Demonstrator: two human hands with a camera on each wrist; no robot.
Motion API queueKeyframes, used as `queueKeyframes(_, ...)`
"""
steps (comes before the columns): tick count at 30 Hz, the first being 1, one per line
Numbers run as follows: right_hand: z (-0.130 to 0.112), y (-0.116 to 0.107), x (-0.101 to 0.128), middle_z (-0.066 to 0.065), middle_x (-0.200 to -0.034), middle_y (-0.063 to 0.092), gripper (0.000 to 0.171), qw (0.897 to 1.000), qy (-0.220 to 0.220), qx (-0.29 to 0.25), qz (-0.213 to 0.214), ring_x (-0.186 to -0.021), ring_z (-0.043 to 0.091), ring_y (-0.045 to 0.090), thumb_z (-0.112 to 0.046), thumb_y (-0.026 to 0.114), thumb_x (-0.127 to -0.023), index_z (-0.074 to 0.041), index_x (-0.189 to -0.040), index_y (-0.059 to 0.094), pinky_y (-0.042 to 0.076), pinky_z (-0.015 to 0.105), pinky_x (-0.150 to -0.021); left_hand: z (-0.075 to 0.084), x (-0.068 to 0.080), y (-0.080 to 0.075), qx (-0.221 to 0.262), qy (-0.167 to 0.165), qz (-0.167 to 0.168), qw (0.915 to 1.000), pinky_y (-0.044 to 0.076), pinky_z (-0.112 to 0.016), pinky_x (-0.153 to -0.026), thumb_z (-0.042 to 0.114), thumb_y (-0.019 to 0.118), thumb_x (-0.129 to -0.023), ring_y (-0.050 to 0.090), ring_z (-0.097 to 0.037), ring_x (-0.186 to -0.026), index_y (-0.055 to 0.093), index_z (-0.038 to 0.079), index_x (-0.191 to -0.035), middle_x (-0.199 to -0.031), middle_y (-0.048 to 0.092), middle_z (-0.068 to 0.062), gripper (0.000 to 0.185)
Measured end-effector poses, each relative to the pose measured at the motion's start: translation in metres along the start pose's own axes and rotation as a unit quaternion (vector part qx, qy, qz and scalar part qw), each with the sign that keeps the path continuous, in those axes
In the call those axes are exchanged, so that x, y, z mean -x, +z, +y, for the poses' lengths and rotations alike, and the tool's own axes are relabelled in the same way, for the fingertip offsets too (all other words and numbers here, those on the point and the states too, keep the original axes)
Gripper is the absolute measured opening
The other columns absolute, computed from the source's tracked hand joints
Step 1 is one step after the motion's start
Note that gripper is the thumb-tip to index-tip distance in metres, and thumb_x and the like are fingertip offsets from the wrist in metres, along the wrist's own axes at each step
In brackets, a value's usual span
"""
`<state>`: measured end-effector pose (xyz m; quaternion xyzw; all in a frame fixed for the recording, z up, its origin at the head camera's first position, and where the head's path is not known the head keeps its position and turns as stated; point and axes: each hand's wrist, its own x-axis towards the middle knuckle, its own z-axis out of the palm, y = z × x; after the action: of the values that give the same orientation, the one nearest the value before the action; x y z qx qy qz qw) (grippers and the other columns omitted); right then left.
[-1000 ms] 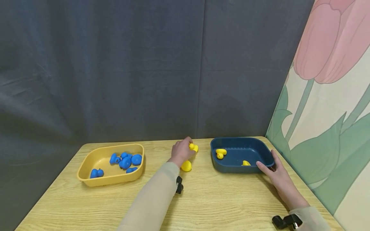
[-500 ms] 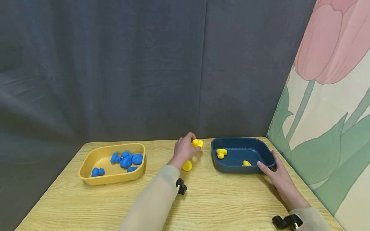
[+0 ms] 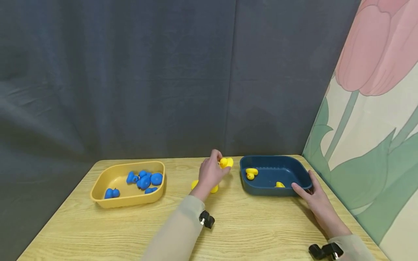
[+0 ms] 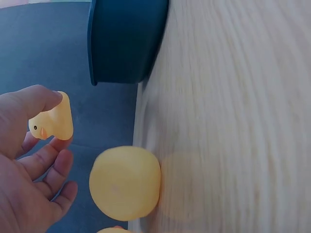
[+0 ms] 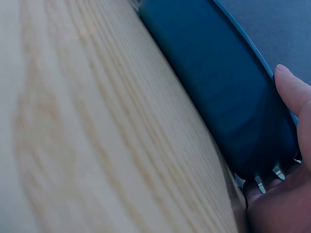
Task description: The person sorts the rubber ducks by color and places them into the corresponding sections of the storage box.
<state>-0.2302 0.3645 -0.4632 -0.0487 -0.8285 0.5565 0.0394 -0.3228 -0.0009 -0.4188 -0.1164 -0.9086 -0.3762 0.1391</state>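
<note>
A yellow rubber duck is pinched between the thumb and fingers of my left hand, raised above the table just left of the dark blue tray. In the left wrist view the held duck shows its eye and beak. Below that hand, two more yellow ducks sit on the table, partly hidden by the wrist. My right hand holds the tray's near right corner, thumb at the rim and fingers around the outside. Inside the tray lie a yellow duck and part of another.
A yellow tray with several blue ducks stands on the left of the wooden table. A dark curtain hangs behind the table. A tulip-patterned wall borders the right side.
My left hand has lifted the yellow duck and carried it a little to the right, towards the blue tray. My right hand stays on the tray's corner.
</note>
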Motion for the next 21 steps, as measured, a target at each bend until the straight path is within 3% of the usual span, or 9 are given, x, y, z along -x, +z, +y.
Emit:
queueKeyframes(2,0.001,0.000,0.000,0.017,-0.180,-0.020,0.108,1.000,0.000,-0.003,-0.001,-0.164,0.054,-0.001,-0.043,0.065,-0.113,-0.021,-0.173,-0.022,0.009,0.065,-0.132,0.003,0.002,0.000,0.007,0.006,0.004,0.9999,0.052,-0.040,-0.087,0.029,0.091,-0.095,0.060,-0.023,-0.093,0.055,0.017,-0.120,-0.107,0.070,-0.002,0.045)
queueKeyframes(5,0.002,0.000,0.000,0.016,-0.181,-0.019,0.107,1.000,-0.001,-0.004,-0.002,-0.165,0.052,0.000,-0.043,0.064,-0.114,-0.022,-0.173,-0.022,0.008,0.047,-0.135,0.010,0.006,0.001,0.019,0.009,0.003,0.9998,0.051,-0.040,-0.086,0.029,0.090,-0.096,0.058,-0.024,-0.093,0.054,0.017,-0.121,-0.108,0.069,-0.004,0.045)
queueKeyframes(7,0.002,0.000,0.000,0.015,-0.181,-0.019,0.106,1.000,-0.001,-0.005,-0.003,-0.165,0.051,-0.001,-0.043,0.063,-0.114,-0.022,-0.173,-0.022,0.007,0.044,-0.135,0.015,0.008,0.002,0.026,0.007,-0.004,0.9996,0.050,-0.040,-0.086,0.030,0.089,-0.097,0.057,-0.024,-0.095,0.054,0.017,-0.122,-0.108,0.068,-0.007,0.044)
queueKeyframes(9,0.003,0.000,0.000,0.015,-0.181,-0.019,0.107,1.000,-0.001,-0.007,-0.003,-0.165,0.051,-0.002,-0.043,0.064,-0.113,-0.021,-0.173,-0.022,0.007,0.047,-0.135,0.019,0.011,0.004,0.034,0.008,-0.011,0.9993,0.050,-0.041,-0.087,0.031,0.088,-0.098,0.057,-0.025,-0.097,0.054,0.018,-0.123,-0.111,0.069,-0.007,0.043)
queueKeyframes(13,0.003,-0.001,-0.001,0.014,-0.180,-0.021,0.108,1.000,-0.002,-0.013,-0.003,-0.165,0.051,-0.004,-0.042,0.065,-0.113,-0.020,-0.173,-0.022,0.006,0.066,-0.131,0.027,0.017,0.007,0.043,0.020,-0.020,0.9987,0.051,-0.042,-0.094,0.032,0.086,-0.100,0.059,-0.025,-0.104,0.056,0.019,-0.126,-0.120,0.071,-0.005,0.042)
queueKeyframes(21,0.003,0.000,-0.002,0.012,-0.181,-0.019,0.106,1.000,-0.006,-0.011,0.000,-0.165,0.050,-0.003,-0.041,0.065,-0.113,-0.021,-0.174,-0.019,0.004,0.061,-0.133,0.032,0.022,0.016,0.050,0.064,-0.019,0.9965,0.051,-0.038,-0.093,0.032,0.085,-0.101,0.060,-0.022,-0.107,0.063,0.022,-0.136,-0.122,0.072,-0.001,0.043)
